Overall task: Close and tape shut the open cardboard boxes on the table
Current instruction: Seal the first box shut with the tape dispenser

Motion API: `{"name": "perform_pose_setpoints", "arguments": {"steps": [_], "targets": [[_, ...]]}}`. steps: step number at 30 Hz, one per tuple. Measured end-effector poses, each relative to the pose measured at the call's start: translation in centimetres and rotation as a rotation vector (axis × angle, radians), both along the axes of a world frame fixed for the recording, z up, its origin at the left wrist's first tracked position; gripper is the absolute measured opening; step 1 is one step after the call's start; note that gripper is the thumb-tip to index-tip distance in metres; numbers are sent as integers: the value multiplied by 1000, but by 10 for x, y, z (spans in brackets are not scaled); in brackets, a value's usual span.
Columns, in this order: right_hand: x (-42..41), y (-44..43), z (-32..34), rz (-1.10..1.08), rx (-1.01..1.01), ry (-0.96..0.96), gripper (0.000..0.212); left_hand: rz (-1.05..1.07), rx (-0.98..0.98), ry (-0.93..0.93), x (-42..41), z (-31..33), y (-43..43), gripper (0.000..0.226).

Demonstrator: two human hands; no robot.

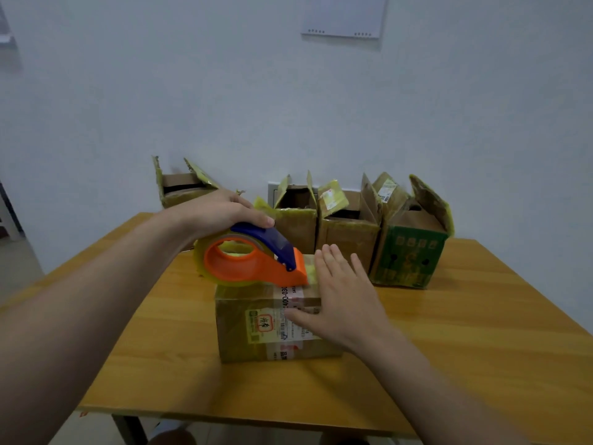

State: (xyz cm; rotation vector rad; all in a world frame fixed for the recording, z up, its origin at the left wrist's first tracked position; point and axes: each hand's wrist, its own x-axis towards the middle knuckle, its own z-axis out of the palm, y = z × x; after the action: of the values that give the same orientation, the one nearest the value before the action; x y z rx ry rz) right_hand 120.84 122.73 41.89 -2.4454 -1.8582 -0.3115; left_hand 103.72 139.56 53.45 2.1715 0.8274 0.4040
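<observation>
A small brown cardboard box with closed top flaps [272, 326] sits just below the centre of the frame on a light wooden table [465, 342]. Its near face is worn and glossy with old tape, and carries a white and yellow printed label with a red square mark, a barcode and a vertical strip of black digits.

The left hand [221, 210] comes in from the lower left and curls its fingers over the top of an orange and blue plastic tape dispenser holding a roll of clear yellowish tape [250, 258]. The dispenser rests on the box's top, its orange nose pointing right and touching the top near the right edge.

The right hand [346, 297] enters from the lower right with fingers spread and flat, holding nothing. Its palm lies against the box's right side, the fingers reach up beside the dispenser's nose, and the thumb presses across the label on the near face.

Behind, along the table's far edge in the middle of the frame, stand four boxes with flaps raised: a tall brown open box at left [183, 191], partly hidden by the left hand, two brown open boxes side by side [324, 226], and a green printed open box at right [410, 255]. Their flaps are torn and edged with yellowish tape remnants.
</observation>
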Motion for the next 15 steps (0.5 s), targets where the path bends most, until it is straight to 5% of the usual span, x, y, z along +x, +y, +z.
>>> {"name": "perform_pose_setpoints", "arguments": {"steps": [6, 9, 15], "targets": [[-1, 3, -15, 28, 81, 6, 123, -23, 12, 39, 0, 2, 2, 47], [0, 2, -15, 34, 93, 8, 125, -64, -5, 53, -9, 8, 5, 69], [-1, 0, -13, 32, 87, 4, 127, -47, 41, 100, -17, 23, 11, 52]]}}
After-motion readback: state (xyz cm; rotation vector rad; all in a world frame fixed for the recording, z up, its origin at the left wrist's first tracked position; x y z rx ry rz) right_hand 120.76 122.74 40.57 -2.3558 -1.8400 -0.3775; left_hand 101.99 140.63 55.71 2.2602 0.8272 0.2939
